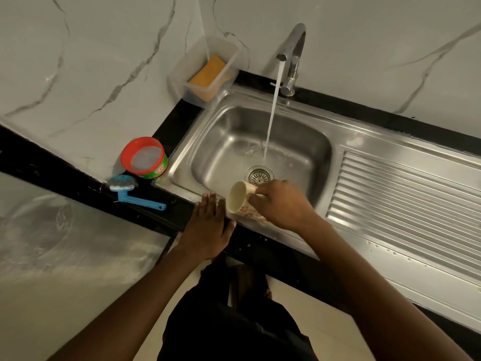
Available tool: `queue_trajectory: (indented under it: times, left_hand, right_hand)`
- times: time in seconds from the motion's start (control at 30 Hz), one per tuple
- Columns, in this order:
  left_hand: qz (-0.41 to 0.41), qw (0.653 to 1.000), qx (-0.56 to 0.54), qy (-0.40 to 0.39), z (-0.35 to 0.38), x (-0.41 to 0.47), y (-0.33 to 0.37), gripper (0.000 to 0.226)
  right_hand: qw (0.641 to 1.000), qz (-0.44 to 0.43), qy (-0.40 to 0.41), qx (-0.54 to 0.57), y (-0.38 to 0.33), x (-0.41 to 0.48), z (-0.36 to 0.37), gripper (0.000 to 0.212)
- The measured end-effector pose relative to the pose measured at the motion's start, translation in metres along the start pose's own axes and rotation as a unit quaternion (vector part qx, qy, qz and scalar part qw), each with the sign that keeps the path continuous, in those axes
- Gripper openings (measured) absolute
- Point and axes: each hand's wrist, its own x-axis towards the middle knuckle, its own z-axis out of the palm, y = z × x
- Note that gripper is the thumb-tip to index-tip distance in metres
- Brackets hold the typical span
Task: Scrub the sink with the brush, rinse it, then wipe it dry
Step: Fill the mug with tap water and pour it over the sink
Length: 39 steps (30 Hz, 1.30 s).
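Right hand [283,204]: fingers curled around a cream cup [240,198] with a red pattern, held over the near edge of the sink [226,121]
Cup: tipped on its side, mouth facing left, just in front of the drain strainer [259,175]
Left hand [208,225]: flat, palm down, fingers straight and close together; rests on the black counter edge [177,121] at the sink's near-left corner, holding nothing
Tap [292,56]: running; water stream [272,113] falls into the basin and lands just behind the strainer
Brush [122,185]: blue, lies on the black counter left of the sink, handle pointing right, apart from both hands
Dish paste tub [144,157]: red rim, green side, stands just behind the brush beside the sink
Clear plastic container [192,93]: at the back-left corner of the sink, with an orange sponge [208,71] inside
Drainboard [403,194]: ribbed steel, right of the basin
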Motion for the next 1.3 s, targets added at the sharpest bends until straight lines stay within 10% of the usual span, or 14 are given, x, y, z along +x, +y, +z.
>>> queue_trajectory:
  times: [0.17, 0.37, 0.67, 1.3]
  left_hand:
    - [0.119, 0.992, 0.017, -0.046, 0.002, -0.013, 0.04, 0.076]
    - [0.229, 0.966, 0.035, -0.114, 0.004, -0.023, 0.076, 0.073]
    - [0.155, 0.983, 0.038, -0.089, 0.011, -0.021, 0.079, 0.076]
    - [0.282, 0.955, 0.011, -0.094, 0.004, 0.032, 0.114, 0.065]
  right_hand:
    - [0.993, 0.098, -0.017, 0.066, 0.061, -0.053, -0.037, 0.039]
    - [0.984, 0.11, 0.032, -0.138, 0.068, -0.083, -0.042, 0.047]
    - [0.978, 0.06, 0.049, -0.196, 0.049, -0.082, -0.022, 0.045]
    - [0.951, 0.275, 0.112, -0.086, 0.099, -0.109, -0.052, 0.036]
